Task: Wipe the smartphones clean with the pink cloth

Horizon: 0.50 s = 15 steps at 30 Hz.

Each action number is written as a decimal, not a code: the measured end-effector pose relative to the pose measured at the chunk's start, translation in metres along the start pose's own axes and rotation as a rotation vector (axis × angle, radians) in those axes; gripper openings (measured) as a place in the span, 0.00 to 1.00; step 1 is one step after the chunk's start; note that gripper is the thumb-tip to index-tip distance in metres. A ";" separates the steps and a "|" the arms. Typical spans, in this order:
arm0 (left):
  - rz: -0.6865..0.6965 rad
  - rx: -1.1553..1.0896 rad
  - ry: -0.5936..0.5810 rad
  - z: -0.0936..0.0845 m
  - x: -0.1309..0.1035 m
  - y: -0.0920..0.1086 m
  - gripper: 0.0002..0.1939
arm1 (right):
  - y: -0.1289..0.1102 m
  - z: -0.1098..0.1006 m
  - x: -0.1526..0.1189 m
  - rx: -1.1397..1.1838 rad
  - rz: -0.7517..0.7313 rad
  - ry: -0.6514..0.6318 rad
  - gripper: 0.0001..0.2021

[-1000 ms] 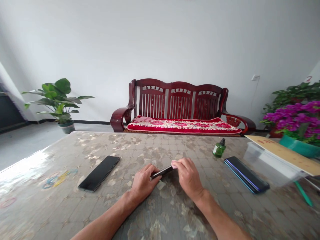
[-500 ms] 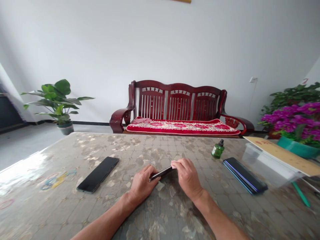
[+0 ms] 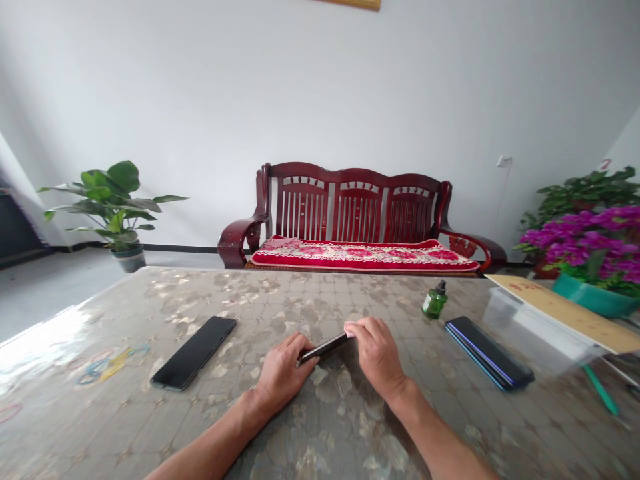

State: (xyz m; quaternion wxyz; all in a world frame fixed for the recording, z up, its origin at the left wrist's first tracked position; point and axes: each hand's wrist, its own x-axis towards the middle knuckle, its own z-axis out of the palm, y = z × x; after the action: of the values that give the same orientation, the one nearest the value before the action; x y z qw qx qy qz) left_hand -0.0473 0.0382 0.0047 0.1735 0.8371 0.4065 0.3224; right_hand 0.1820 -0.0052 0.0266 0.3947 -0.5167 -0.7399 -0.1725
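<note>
Just above the table, my left hand (image 3: 284,365) grips one end of a dark smartphone (image 3: 326,347), seen nearly edge-on and tilted up to the right. Pinched in the fingers of my right hand (image 3: 379,350) is a small pale pink cloth (image 3: 348,327), which touches the phone's far end. Part of the cloth is hidden by the fingers. Left of my hands a black phone (image 3: 194,352) lies flat on the table. On the right lie stacked phones (image 3: 490,352) with blue edges, and behind them stands a green bottle (image 3: 435,301) with a black top.
The table (image 3: 280,293) has a glossy patterned cover. Coloured rubber bands (image 3: 103,368) lie at left. At right are a clear plastic box (image 3: 540,333) under a tan envelope (image 3: 560,310), a green pen (image 3: 601,390) and a flower pot (image 3: 595,293). A wooden bench (image 3: 357,200) stands behind.
The view has shifted very slightly. My right hand with the cloth stays at the phone's far end, and my left hand keeps its grip on the phone.
</note>
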 end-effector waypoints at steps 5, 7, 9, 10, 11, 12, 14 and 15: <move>0.005 0.012 -0.004 0.000 0.000 -0.001 0.03 | 0.015 0.002 -0.001 0.014 0.111 0.043 0.12; 0.007 0.015 -0.006 0.001 0.000 -0.001 0.03 | 0.021 0.004 -0.002 0.030 0.157 0.057 0.12; 0.010 0.020 -0.003 0.002 0.000 -0.002 0.03 | 0.021 0.005 -0.003 0.026 0.162 0.067 0.12; 0.012 0.023 -0.001 0.002 0.000 -0.002 0.04 | 0.019 0.005 -0.004 0.018 0.145 0.066 0.12; 0.014 0.027 0.002 0.002 0.000 -0.002 0.04 | 0.015 0.005 -0.003 0.010 0.118 0.059 0.12; 0.016 0.032 0.003 0.002 0.000 -0.002 0.04 | 0.011 0.005 -0.003 0.004 0.086 0.046 0.12; 0.016 0.037 0.004 0.001 0.000 -0.002 0.04 | 0.003 0.003 -0.002 -0.005 0.027 0.015 0.12; 0.015 0.037 0.004 0.001 0.000 -0.001 0.04 | 0.000 0.002 -0.001 -0.007 0.007 0.004 0.12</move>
State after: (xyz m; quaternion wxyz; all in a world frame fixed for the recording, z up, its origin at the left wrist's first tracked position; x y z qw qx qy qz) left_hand -0.0477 0.0388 0.0034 0.1547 0.8426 0.4064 0.3178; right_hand 0.1815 -0.0040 0.0244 0.3950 -0.5202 -0.7368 -0.1748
